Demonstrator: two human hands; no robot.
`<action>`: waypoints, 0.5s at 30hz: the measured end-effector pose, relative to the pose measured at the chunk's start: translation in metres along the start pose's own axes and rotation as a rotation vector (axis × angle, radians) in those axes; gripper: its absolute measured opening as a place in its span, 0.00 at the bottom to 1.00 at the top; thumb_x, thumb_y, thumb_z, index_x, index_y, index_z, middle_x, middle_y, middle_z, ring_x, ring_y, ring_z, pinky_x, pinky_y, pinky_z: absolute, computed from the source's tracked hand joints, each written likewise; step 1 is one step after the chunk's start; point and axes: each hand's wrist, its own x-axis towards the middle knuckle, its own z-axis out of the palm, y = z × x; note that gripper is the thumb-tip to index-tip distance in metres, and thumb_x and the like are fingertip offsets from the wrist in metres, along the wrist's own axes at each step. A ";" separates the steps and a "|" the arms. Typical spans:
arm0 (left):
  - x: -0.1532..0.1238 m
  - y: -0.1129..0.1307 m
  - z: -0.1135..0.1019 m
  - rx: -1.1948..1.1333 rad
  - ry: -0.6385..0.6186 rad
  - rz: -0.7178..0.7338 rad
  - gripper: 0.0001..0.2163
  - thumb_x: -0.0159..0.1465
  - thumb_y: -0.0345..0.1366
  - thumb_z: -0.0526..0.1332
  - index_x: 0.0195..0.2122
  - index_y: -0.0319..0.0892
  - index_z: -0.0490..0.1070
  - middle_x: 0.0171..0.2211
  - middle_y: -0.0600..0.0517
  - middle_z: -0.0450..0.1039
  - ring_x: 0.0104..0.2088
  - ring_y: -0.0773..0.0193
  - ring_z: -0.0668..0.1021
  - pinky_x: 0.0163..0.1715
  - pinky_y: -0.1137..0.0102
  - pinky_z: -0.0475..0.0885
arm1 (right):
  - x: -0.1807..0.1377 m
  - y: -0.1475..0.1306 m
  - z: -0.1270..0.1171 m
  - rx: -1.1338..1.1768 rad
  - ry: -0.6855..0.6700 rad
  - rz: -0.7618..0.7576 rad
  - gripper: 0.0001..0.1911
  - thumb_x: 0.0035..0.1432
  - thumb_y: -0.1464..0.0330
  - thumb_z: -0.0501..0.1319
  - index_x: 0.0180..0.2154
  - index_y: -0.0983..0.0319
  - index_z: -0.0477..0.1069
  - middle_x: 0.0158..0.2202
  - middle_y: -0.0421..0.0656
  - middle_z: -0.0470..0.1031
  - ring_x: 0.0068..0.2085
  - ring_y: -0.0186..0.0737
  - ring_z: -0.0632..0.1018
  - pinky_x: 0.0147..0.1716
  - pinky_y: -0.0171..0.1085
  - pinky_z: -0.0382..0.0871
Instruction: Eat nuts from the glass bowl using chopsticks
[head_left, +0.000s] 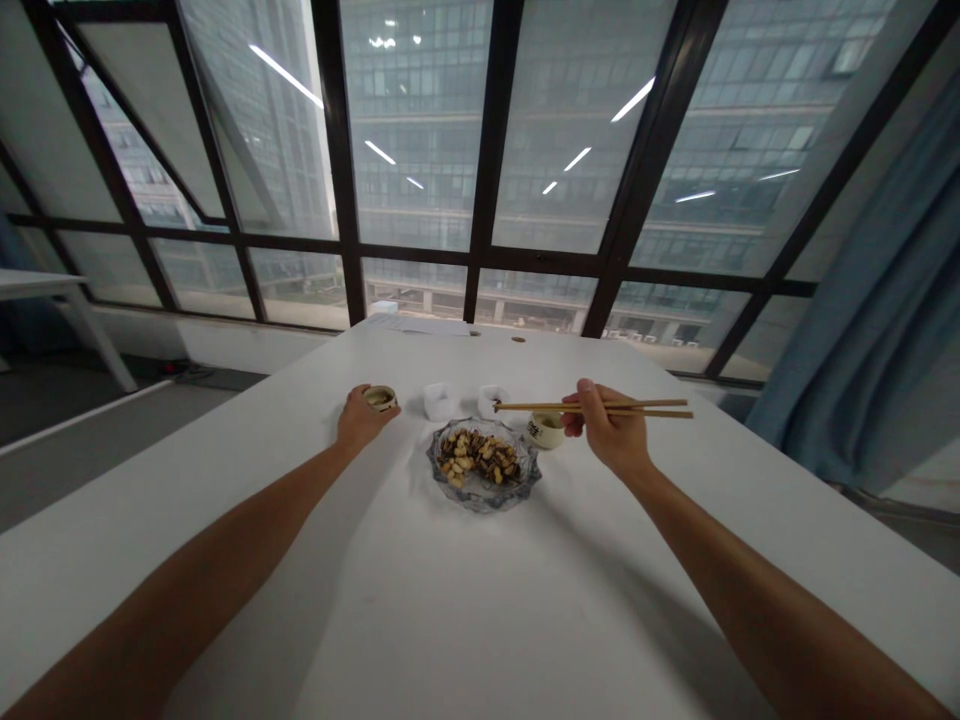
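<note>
My left hand [361, 420] is wrapped round a small cream cup [380, 397] standing on the table. In my right hand [611, 428] is a pair of wooden chopsticks [637, 407], pointing left. Their tips are close together over a small white dish [491, 398]; something tiny and dark shows there, too small to name. A second white dish [438, 402] stands between it and the cup. Under the chopsticks sits another cream cup [547, 432] with dark writing. A faceted glass plate [480, 498] nearer to me bears pale nut-like pieces and dark, seed-like pieces [499, 460].
The white table [420, 620] stretches toward the windows. At its far end lie white papers [420, 325] and two small brownish round things [518, 339]. A blue curtain [862, 330] hangs at the right. Another white table [41, 285] stands at the far left.
</note>
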 end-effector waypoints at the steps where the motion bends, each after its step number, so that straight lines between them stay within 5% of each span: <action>1: 0.002 0.001 -0.002 0.020 -0.007 -0.030 0.35 0.47 0.48 0.74 0.54 0.44 0.64 0.52 0.39 0.73 0.52 0.46 0.77 0.50 0.54 0.71 | 0.000 0.000 0.000 -0.011 0.002 -0.006 0.34 0.51 0.36 0.61 0.24 0.62 0.73 0.16 0.45 0.75 0.14 0.35 0.73 0.13 0.33 0.67; 3: 0.006 0.008 -0.005 0.080 0.021 0.001 0.37 0.47 0.50 0.74 0.55 0.44 0.64 0.55 0.38 0.72 0.55 0.41 0.75 0.53 0.52 0.69 | 0.001 0.001 -0.002 -0.017 0.015 -0.010 0.34 0.52 0.37 0.61 0.24 0.62 0.74 0.16 0.45 0.75 0.14 0.35 0.73 0.13 0.33 0.68; 6: 0.009 0.039 0.000 0.159 0.056 0.270 0.35 0.53 0.51 0.71 0.58 0.40 0.65 0.61 0.34 0.67 0.63 0.37 0.67 0.63 0.48 0.58 | 0.005 0.005 -0.005 -0.018 0.042 -0.017 0.33 0.54 0.38 0.60 0.25 0.63 0.74 0.16 0.45 0.75 0.15 0.35 0.73 0.13 0.33 0.68; 9: 0.009 0.086 0.025 0.146 -0.152 0.475 0.31 0.60 0.49 0.66 0.60 0.39 0.64 0.60 0.36 0.70 0.62 0.41 0.70 0.64 0.51 0.57 | 0.008 0.009 -0.009 -0.015 0.070 -0.018 0.33 0.54 0.38 0.60 0.25 0.63 0.74 0.16 0.44 0.75 0.15 0.35 0.73 0.13 0.33 0.67; 12: 0.006 0.132 0.061 0.126 -0.436 0.524 0.32 0.61 0.49 0.65 0.62 0.39 0.62 0.59 0.35 0.71 0.58 0.43 0.75 0.59 0.54 0.66 | 0.010 0.012 -0.014 -0.014 0.088 -0.016 0.32 0.55 0.39 0.61 0.25 0.63 0.74 0.16 0.44 0.75 0.15 0.35 0.73 0.13 0.33 0.67; 15: 0.001 0.160 0.087 0.192 -0.575 0.541 0.35 0.59 0.48 0.68 0.63 0.39 0.59 0.59 0.34 0.71 0.58 0.42 0.75 0.57 0.55 0.68 | 0.012 0.014 -0.016 -0.018 0.096 -0.016 0.33 0.55 0.38 0.60 0.25 0.63 0.74 0.16 0.44 0.75 0.15 0.35 0.73 0.13 0.33 0.67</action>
